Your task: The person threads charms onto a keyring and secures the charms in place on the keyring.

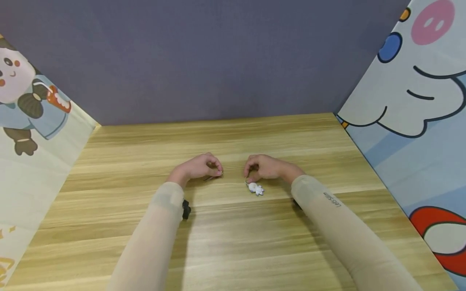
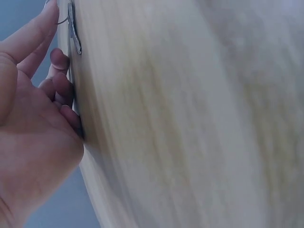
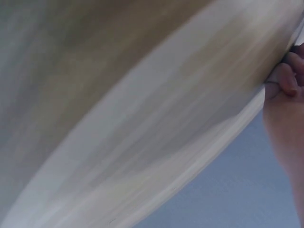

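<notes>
Thumb and forefinger of the left hand (image 1: 200,166) pinch a small metal ring in the head view. From that ring a key (image 2: 74,33) hangs down against the wooden surface in the left wrist view, its shaft pointing along the wood. The right hand (image 1: 266,167) pinches the thin metal end of a keychain with a small white figure (image 1: 256,188), which lies on the table just below the fingertips. A short gap separates the two hands. At the right wrist view's edge, part of the right hand (image 3: 285,95) shows; what it holds is out of sight.
The wooden table (image 1: 233,242) extends around both hands. A dark grey-blue panel (image 1: 218,60) rises behind it. Printed cartoon panels stand at the left (image 1: 54,161) and at the right (image 1: 400,161).
</notes>
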Available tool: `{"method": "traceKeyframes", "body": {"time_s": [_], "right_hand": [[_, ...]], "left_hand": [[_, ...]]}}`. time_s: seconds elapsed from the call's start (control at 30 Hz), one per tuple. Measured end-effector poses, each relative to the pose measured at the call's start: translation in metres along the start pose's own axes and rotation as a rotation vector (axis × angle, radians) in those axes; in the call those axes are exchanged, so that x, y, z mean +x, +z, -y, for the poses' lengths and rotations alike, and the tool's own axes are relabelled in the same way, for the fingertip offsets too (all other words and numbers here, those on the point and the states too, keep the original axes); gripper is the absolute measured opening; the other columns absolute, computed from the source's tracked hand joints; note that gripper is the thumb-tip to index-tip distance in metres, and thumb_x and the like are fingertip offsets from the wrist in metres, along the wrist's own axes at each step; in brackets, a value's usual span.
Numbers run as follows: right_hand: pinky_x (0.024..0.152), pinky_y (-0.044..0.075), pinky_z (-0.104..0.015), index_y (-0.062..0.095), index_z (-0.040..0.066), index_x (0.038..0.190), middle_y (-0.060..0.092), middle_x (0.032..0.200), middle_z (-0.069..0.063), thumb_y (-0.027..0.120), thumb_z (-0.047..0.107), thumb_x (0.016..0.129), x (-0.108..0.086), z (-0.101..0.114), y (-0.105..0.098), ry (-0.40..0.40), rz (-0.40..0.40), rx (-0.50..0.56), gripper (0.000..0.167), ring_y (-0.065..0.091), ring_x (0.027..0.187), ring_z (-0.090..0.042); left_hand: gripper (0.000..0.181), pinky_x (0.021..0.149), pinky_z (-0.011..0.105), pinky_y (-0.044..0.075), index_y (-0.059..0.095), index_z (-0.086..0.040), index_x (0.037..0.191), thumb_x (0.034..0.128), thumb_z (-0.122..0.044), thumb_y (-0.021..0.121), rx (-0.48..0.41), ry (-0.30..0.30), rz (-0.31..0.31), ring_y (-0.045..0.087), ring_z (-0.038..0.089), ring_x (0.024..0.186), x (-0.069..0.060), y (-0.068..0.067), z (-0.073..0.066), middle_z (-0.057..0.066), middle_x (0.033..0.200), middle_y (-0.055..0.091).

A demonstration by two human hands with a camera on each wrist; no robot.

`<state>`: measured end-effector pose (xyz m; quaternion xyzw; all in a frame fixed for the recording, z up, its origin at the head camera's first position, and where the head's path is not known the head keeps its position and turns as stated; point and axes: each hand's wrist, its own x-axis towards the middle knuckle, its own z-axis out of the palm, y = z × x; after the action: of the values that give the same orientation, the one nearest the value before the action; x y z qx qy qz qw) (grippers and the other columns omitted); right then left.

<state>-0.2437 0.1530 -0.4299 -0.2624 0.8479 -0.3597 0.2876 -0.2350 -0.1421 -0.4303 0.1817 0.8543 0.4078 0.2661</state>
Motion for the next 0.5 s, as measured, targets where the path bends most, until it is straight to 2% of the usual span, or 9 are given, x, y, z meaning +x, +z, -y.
{"method": "traceKeyframes", "body": {"time_s": [0.17,0.4,0.5], "right_hand": [[0.094,0.049,-0.031,0.075,0.009,0.099,0.064,0.112,-0.007,0.086,0.012,0.089,-0.0013,-0.0002,-0.0005,-0.010,-0.003,0.011,0.015,0.057,0.104,-0.019],[0.096,0.051,-0.032,0.082,0.015,0.097,0.067,0.111,-0.003,0.083,0.023,0.094,-0.0017,-0.0041,-0.0023,-0.024,-0.003,-0.016,0.008,0.060,0.105,-0.017],[0.098,0.051,-0.034,0.082,0.019,0.100,0.071,0.111,-0.001,0.080,0.025,0.097,-0.0031,-0.0063,-0.0042,-0.017,-0.015,-0.002,0.007,0.062,0.106,-0.017]], "left_hand": [[0.013,0.123,0.059,0.032,0.076,-0.012,0.109,0.1021,-0.022,0.071,-0.002,-0.010,0.009,0.050,0.031,0.129,-0.0022,-0.0021,0.0002,0.010,0.133,0.058],[0.019,0.123,0.059,0.033,0.077,-0.010,0.115,0.1063,-0.019,0.063,-0.006,0.010,0.040,0.051,0.032,0.132,-0.0039,-0.0071,0.0006,0.011,0.137,0.058],[0.022,0.120,0.055,0.036,0.077,-0.008,0.117,0.1081,-0.017,0.059,-0.001,0.031,0.067,0.052,0.030,0.130,-0.0047,-0.0089,0.0000,0.013,0.139,0.058]]}}
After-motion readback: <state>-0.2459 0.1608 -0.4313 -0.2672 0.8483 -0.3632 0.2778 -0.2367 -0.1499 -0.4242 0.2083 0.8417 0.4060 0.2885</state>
